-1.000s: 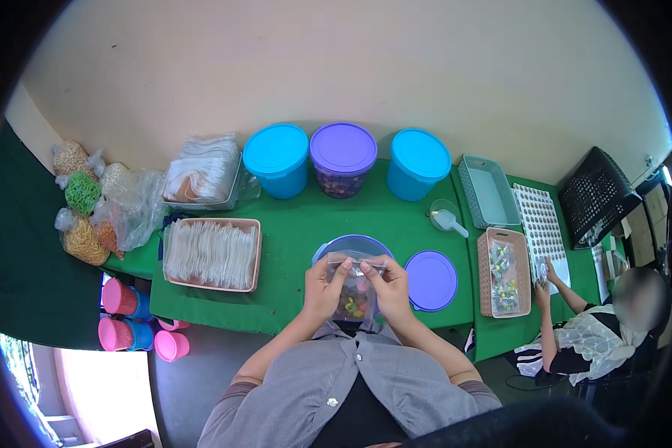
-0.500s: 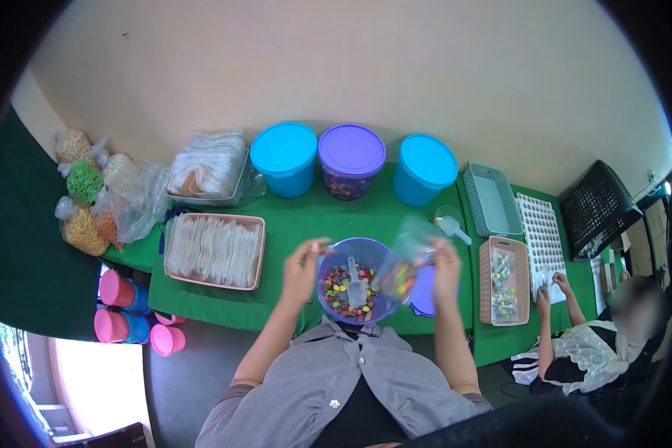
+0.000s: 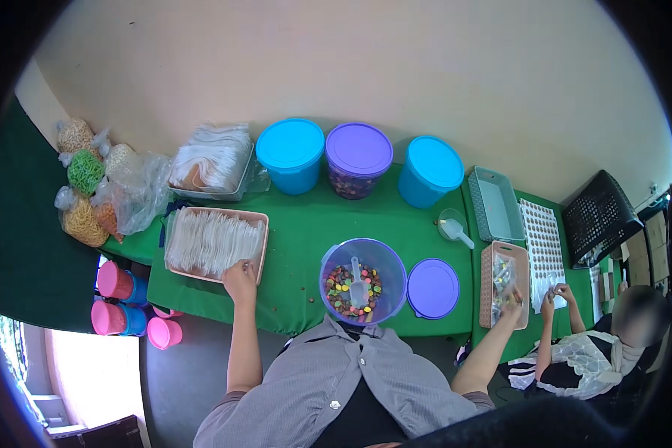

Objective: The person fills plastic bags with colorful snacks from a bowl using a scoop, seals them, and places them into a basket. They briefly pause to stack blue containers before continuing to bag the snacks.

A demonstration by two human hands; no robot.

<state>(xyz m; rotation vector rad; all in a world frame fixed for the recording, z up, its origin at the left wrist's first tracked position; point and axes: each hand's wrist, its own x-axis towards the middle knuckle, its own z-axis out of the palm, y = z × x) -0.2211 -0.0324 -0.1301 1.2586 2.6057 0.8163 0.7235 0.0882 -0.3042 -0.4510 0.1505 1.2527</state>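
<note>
My left hand (image 3: 240, 282) is at the front right of a pink basket (image 3: 263, 243), its fingertips pinched at the edge of the packed clear plastic bags (image 3: 213, 240). My right hand (image 3: 510, 307) reaches over a second pink basket (image 3: 488, 261) holding filled packets (image 3: 502, 270); its fingers blur into the packets, and I cannot tell whether it grips one. Between my hands stands a purple see-through tub (image 3: 387, 261) of colourful candies (image 3: 339, 293), a white scoop (image 3: 358, 290) resting in it. Its purple lid (image 3: 433, 288) lies to the right.
Along the wall stand two blue tubs (image 3: 290, 157) (image 3: 430, 173) and a purple-lidded tub (image 3: 358, 151). Snack bags (image 3: 86, 173) lie far left. A clear cup with a scoop (image 3: 453, 225), a teal basket (image 3: 496, 203) and a sticker sheet (image 3: 543, 243) are rightward. A co-worker (image 3: 575, 358) sits at right.
My right hand has carried the filled candy bag from above the tub to the right-hand basket. My left hand has moved left from the tub's rim to the bags in the left basket.
</note>
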